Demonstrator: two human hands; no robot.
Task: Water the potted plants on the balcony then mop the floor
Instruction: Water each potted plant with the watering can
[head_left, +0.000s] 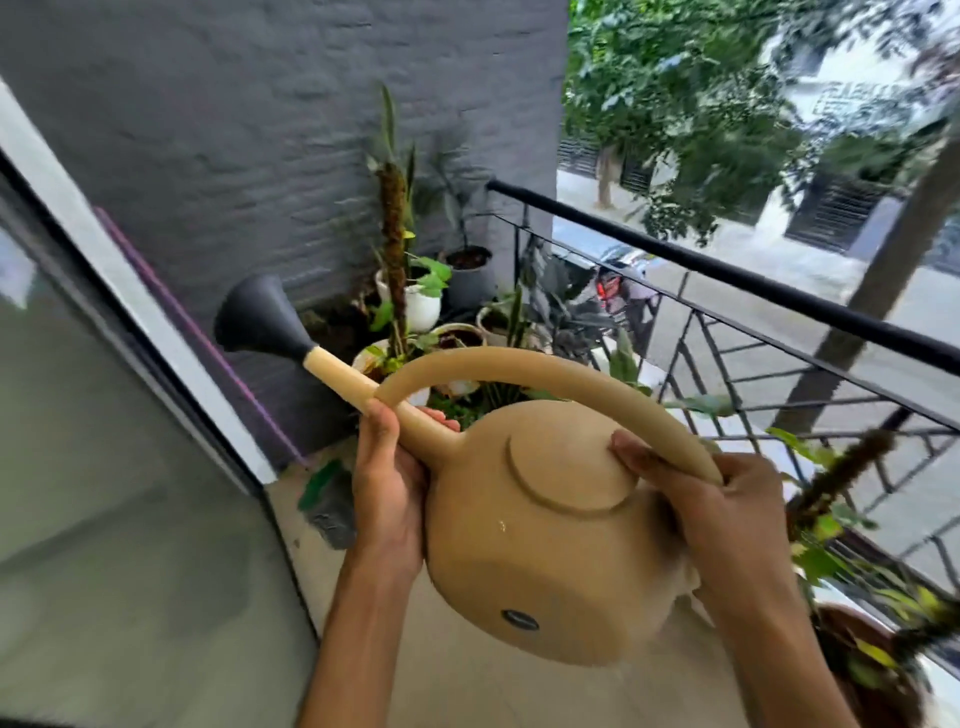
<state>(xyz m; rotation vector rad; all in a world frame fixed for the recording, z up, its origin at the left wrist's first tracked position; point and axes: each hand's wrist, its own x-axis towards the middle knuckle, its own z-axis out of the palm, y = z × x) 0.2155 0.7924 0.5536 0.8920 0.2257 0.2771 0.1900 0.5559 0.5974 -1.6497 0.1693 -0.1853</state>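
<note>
I hold a tan watering can (550, 540) in front of me, its dark grey rose head (262, 317) pointing up and to the left. My left hand (387, 488) is wrapped around the base of the spout. My right hand (722, 514) grips the rear end of the arched handle. Beyond the can, a cluster of potted plants (421, 312) stands in the far corner: a white pot (423, 306) with a moss pole, a dark grey pot (470, 278) and several smaller pots. Another potted plant (862, 660) with a moss pole is at the lower right.
A black metal railing (727, 273) runs along the right side, with the street and trees beyond. A dark grey textured wall (234, 130) closes the far end. A glass door (104, 493) is on the left. A small dark pot (332, 506) sits on the beige floor tiles (467, 686).
</note>
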